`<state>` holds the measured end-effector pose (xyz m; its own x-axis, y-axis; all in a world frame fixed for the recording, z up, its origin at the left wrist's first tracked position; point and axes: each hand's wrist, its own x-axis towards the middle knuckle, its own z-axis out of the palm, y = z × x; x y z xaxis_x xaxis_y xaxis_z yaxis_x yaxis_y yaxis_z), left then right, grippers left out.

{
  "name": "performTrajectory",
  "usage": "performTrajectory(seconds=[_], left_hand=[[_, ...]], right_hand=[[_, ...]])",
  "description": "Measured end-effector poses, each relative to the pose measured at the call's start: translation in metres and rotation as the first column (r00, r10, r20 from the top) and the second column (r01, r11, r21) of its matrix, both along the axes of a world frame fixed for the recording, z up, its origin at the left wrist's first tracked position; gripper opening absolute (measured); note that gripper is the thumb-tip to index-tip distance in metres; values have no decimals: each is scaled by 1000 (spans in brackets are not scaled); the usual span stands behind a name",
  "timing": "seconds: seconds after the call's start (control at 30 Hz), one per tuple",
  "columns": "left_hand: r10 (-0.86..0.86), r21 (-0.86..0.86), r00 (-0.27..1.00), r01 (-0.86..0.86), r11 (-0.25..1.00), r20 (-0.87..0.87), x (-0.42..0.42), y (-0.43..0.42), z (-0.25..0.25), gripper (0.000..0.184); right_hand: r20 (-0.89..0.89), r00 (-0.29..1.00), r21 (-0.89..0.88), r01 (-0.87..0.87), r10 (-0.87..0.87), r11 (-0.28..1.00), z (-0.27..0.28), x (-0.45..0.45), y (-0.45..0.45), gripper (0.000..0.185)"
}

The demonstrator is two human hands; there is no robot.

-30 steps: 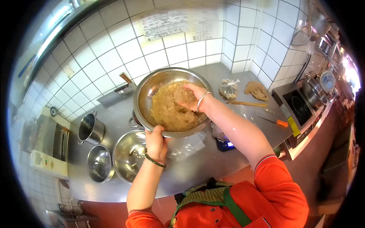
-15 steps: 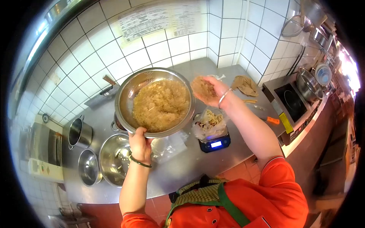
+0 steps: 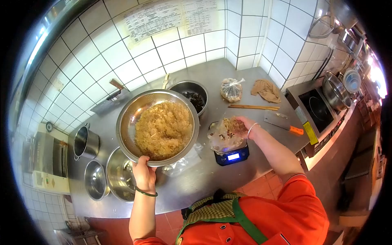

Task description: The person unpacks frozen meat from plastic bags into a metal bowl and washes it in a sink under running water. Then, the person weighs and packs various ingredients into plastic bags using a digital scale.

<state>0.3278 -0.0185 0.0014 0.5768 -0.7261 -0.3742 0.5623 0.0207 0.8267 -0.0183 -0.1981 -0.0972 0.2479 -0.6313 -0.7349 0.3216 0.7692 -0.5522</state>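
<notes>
My left hand (image 3: 144,174) grips the near rim of a large steel bowl (image 3: 124,141), tilted toward me. Inside the bowl lies a heap of golden-brown shredded food (image 3: 163,130). My right hand (image 3: 246,126) is closed around a clump of the same brownish food, at the right side of an open plastic bag (image 3: 222,141) that holds pale pieces. That bag rests on a black digital scale (image 3: 231,157) with a lit display. Behind the held bowl stands a steel pot (image 3: 188,86) with dark contents.
Left are a tall pot (image 3: 87,143), a small bowl (image 3: 96,179) and a wide bowl (image 3: 118,175). A cleaver (image 3: 110,102) lies near the wall. Right are a tied bag (image 3: 231,90), brown cloth (image 3: 266,90), chopsticks (image 3: 253,107), an orange-handled knife (image 3: 296,130) and a cooktop (image 3: 316,108).
My right hand left the bowl with a clump of food and came down to the bag on the scale. The held bowl moved left and slightly lower, uncovering the pot behind it.
</notes>
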Motion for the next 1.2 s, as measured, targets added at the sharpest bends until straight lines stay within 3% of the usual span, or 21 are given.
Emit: performTrajectory(seconds=[0.07, 0.13, 0.2, 0.3, 0.4, 0.5, 0.57, 0.63, 0.7, 0.8, 0.9, 0.97, 1.03, 1.1, 1.17, 1.2], left_hand=[[16, 11, 1000, -16, 1000, -3, -1, 2, -1, 40], [110, 40, 994, -110, 993, -5, -2, 3, -2, 17], [64, 30, 997, -66, 997, 45, 1, 8, -1, 17], [45, 22, 996, -47, 999, 74, 4, 19, 4, 17], [123, 82, 989, -130, 988, 85, 19, 38, 0, 16], [163, 85, 985, -168, 982, 60, 35, 62, -2, 16], [137, 49, 985, -143, 989, 109, 32, 72, 14, 18], [154, 44, 984, -159, 986, 93, 47, 95, 18, 18], [424, 75, 904, -427, 901, 57, 63, 115, 5, 18], [455, 62, 890, -455, 888, 21, 99, 158, 3, 15], [534, 95, 845, -534, 840, 29, 142, 195, -12, 2], [643, 57, 766, -642, 765, -9, 170, 213, -16, 5], [675, -4, 738, -675, 738, 1, 203, 220, -29, 4], [728, -97, 685, -724, 683, 20, 251, 225, -60, 20], [752, -69, 659, -751, 657, -18, 284, 228, -81, 31], [709, -38, 705, -709, 705, 1, 293, 229, -80, 31]], right_hand=[[-104, 993, -17, -64, 62, 998, 3, 9, -1, 27], [-205, 973, -29, -117, 109, 993, -4, 21, -2, 27], [-506, 854, -319, -314, 120, 894, -33, 36, -11, 28], [-601, 789, -314, -376, 124, 872, 10, 58, 6, 29], [-726, 684, -382, -480, 65, 790, -30, 58, -5, 29], [-704, 710, -489, -502, 16, 713, -69, 54, -16, 28], [-861, 505, -419, -632, -64, 652, -51, 55, -7, 28], [-813, 571, -508, -596, -116, 623, -64, 56, -7, 24], [-760, 647, -510, -535, -61, 674, -58, 55, -7, 22], [-673, 737, -508, -408, -54, 759, -49, 51, -6, 19], [-667, 743, -561, -462, -45, 687, -86, 30, -31, 24], [-787, 613, -502, -573, -68, 647, -108, 25, -45, 24], [-781, 618, -519, -566, -87, 641, -97, 28, -35, 24], [-765, 636, -540, -548, -100, 638, -78, 33, -29, 23], [-879, 476, -382, -718, 11, 582, -64, 36, -30, 23], [-873, 487, -396, -709, 0, 583, -74, 36, -31, 23]])
